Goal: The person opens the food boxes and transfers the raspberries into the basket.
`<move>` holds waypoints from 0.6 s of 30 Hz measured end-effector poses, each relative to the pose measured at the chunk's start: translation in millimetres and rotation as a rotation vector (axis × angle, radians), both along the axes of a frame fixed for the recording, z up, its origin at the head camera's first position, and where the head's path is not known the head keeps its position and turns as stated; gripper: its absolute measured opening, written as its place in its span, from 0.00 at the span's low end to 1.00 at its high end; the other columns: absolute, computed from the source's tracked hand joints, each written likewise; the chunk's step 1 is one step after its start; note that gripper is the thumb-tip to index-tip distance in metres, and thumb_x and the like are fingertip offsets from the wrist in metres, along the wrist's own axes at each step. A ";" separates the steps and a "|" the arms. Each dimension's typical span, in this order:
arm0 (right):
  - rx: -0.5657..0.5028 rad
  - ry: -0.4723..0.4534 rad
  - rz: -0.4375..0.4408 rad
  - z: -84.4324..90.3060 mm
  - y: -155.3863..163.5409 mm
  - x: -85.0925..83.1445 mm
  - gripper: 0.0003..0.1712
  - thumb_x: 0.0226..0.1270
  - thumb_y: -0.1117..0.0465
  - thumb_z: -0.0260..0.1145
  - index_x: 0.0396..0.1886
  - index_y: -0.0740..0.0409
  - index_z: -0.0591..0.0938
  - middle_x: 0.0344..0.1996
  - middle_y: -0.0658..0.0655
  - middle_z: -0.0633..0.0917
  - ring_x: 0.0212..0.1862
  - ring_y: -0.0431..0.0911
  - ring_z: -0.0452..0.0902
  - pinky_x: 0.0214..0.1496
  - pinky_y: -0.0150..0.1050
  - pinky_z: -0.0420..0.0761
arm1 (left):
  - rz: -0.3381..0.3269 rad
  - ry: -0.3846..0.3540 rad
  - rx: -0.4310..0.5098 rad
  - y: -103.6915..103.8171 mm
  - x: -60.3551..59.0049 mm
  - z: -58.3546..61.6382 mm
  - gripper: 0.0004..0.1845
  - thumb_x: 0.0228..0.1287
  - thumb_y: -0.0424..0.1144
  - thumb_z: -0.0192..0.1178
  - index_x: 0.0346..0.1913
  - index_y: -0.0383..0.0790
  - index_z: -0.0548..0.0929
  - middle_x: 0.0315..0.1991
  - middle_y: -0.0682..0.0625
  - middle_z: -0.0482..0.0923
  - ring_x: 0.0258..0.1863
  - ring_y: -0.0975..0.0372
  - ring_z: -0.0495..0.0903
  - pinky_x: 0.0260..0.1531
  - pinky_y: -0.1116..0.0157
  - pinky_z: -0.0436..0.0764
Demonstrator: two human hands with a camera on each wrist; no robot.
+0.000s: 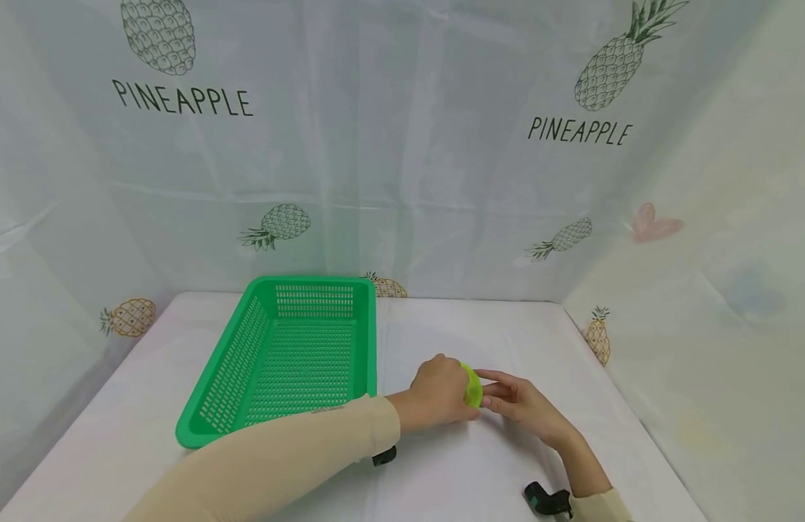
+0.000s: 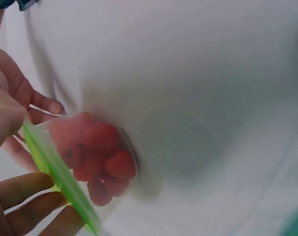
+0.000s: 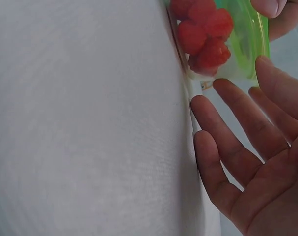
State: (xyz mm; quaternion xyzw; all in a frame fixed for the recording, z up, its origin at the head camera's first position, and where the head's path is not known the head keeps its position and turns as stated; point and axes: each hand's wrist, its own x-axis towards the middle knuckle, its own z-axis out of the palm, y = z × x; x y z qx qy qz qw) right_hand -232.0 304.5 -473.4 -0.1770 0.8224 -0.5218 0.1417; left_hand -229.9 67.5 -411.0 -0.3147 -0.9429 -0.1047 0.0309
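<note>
A small clear container (image 2: 115,132) with a bright green lid (image 1: 473,386) is right of the table's middle. Red raspberries (image 2: 92,152) show through its wall. My left hand (image 1: 442,391) grips the lid from above, its thumb on one edge and its fingers on the other. Beside the container, my right hand (image 1: 529,409) reaches in from the right. In the right wrist view its fingers (image 3: 237,142) are spread and slightly bent, with the thumb and fingertips at the container's edge. Whether they press on it I cannot tell.
A green plastic basket (image 1: 371,341) with slotted walls stands on the left of the white-covered table (image 1: 507,333), partly behind my left sleeve (image 1: 298,449). Black wrist devices (image 1: 546,500) hang by both wrists. A pineapple-printed sheet (image 1: 389,145) encloses the back and sides.
</note>
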 end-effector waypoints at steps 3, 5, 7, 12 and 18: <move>0.011 0.003 -0.004 -0.8 -0.4 -0.4 0.35 0.77 0.55 0.70 0.79 0.59 0.71 0.60 0.62 0.87 0.59 0.43 0.86 0.58 0.29 0.80 | 0.001 -0.017 0.013 -0.1 -0.4 -2.8 0.22 0.61 0.59 0.75 0.22 0.47 0.83 0.19 0.59 0.73 0.31 0.65 0.72 0.26 0.70 0.72; 0.021 0.010 -0.007 -0.7 -0.6 -0.2 0.35 0.77 0.55 0.70 0.78 0.59 0.72 0.60 0.62 0.87 0.59 0.43 0.86 0.58 0.29 0.80 | -0.006 -0.028 0.036 -1.5 1.0 -3.3 0.23 0.61 0.58 0.75 0.19 0.48 0.81 0.16 0.60 0.72 0.30 0.65 0.71 0.26 0.71 0.71; 0.030 0.020 -0.008 -0.8 -0.6 -0.3 0.34 0.77 0.55 0.70 0.78 0.59 0.73 0.60 0.61 0.88 0.59 0.43 0.86 0.58 0.28 0.79 | -0.017 -0.037 0.057 -3.1 2.7 -3.2 0.24 0.61 0.57 0.76 0.17 0.49 0.79 0.14 0.61 0.71 0.29 0.66 0.71 0.27 0.71 0.70; 0.037 0.023 -0.010 -0.5 -1.7 -1.2 0.34 0.77 0.55 0.70 0.77 0.59 0.74 0.59 0.61 0.88 0.59 0.42 0.86 0.59 0.28 0.79 | -0.041 -0.021 0.059 -4.6 2.9 -1.0 0.24 0.60 0.55 0.77 0.16 0.50 0.78 0.14 0.62 0.71 0.26 0.68 0.71 0.26 0.72 0.70; 0.026 -0.005 -0.015 0.8 -1.5 -1.9 0.36 0.77 0.54 0.70 0.79 0.59 0.72 0.61 0.62 0.87 0.61 0.43 0.85 0.58 0.29 0.79 | -0.087 0.010 0.031 -0.4 -1.7 -5.3 0.26 0.60 0.54 0.75 0.14 0.50 0.72 0.13 0.61 0.64 0.22 0.68 0.67 0.27 0.72 0.66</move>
